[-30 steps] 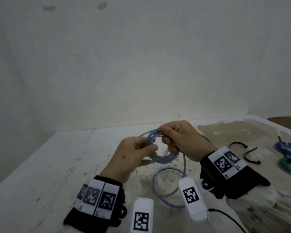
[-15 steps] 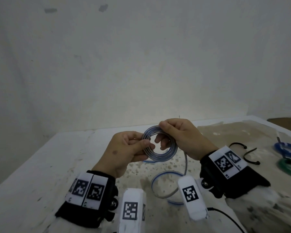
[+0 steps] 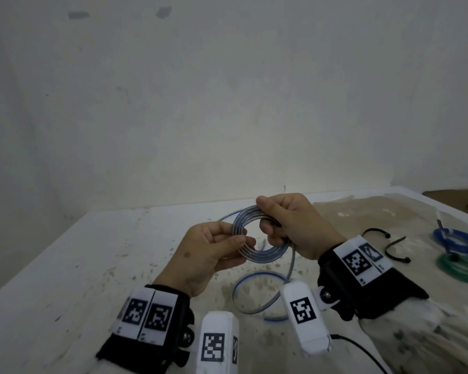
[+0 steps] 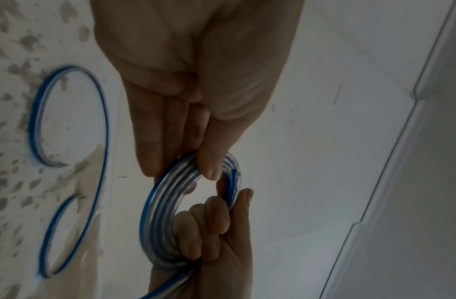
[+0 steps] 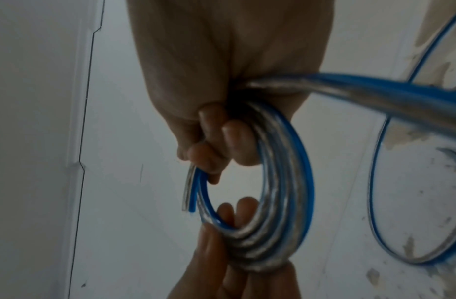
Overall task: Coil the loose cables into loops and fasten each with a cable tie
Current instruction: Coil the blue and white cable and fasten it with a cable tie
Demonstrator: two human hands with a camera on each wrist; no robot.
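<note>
A clear cable with a blue stripe is wound into a small coil (image 3: 257,253) of several turns, held in the air above the table. My left hand (image 3: 227,242) pinches the coil's left side (image 4: 170,194) between thumb and fingers. My right hand (image 3: 276,220) grips the coil's top and right side (image 5: 280,161), fingers curled through the ring. The cable's cut end (image 5: 189,194) sticks out by my right fingers. The loose tail (image 3: 257,295) runs down from my right hand and lies in wide curves on the table. Two black cable ties (image 3: 395,245) lie to the right.
A blue coil (image 3: 454,240) and a green coil (image 3: 462,265) lie at the table's right edge. The white, stained table (image 3: 65,279) meets a plain wall at the back. A thin black wire (image 3: 362,352) crosses the lower right.
The coil has been raised and turned to face me more fully. My left hand shifted its pinch on the coil's left side, while my right hand kept its grip at the top.
</note>
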